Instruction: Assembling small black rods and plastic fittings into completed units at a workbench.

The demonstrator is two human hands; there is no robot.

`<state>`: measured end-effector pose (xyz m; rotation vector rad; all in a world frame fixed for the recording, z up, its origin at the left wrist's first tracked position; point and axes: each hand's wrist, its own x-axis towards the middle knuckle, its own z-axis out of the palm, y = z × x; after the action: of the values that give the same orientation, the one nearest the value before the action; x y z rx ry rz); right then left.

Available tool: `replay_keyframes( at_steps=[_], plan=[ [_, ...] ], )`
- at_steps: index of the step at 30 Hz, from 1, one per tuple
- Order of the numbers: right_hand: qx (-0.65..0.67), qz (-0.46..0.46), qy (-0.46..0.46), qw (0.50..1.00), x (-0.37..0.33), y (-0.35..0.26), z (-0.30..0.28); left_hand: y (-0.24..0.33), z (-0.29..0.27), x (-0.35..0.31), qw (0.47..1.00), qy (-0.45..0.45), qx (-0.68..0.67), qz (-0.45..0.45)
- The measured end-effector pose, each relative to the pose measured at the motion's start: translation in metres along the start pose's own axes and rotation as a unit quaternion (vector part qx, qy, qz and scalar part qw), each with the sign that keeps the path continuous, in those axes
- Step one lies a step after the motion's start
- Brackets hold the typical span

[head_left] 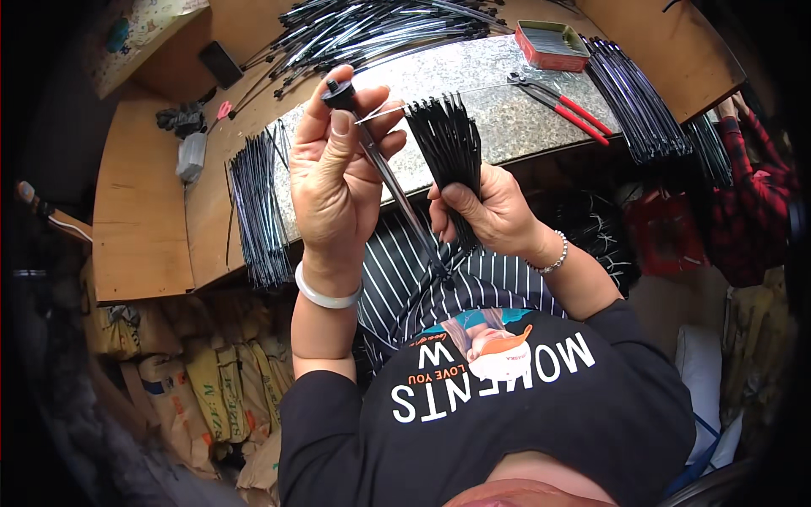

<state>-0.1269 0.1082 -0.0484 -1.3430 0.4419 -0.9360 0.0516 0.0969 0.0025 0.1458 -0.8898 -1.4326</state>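
My left hand [334, 160] is raised and closed around the top of a slim metal rod [397, 186] with a black plastic cap [340, 95]. The rod slants down to the right, toward my lap. My right hand [490, 211] grips the lower part of a fanned bundle of thin black strips [443, 131], whose tops point up and away from me. From the fingers of my left hand a thin white strand [384, 112] runs to the bundle's upper edge. Whether it is thread or wire I cannot tell.
Red-handled pliers [568, 111] lie on the speckled tabletop [372, 84], near a red tin [551, 46]. Rods pile at the back [380, 34], with rows at left [258, 211] and right [638, 101]. A phone [220, 65] lies back left. Another person's checked sleeve [764, 182] shows at right.
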Motion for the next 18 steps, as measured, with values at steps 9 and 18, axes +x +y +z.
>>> replay_keyframes(
  at_steps=[9,18],
  plan=[
    [-0.011,-0.034,0.029,0.999,0.009,-0.005,0.012,-0.007,0.005,-0.005,0.998,0.049,0.029,0.034],
    [-0.007,-0.011,0.022,1.0,0.018,0.001,0.016,-0.014,-0.001,-0.008,0.997,0.021,0.044,0.059]
  ],
)
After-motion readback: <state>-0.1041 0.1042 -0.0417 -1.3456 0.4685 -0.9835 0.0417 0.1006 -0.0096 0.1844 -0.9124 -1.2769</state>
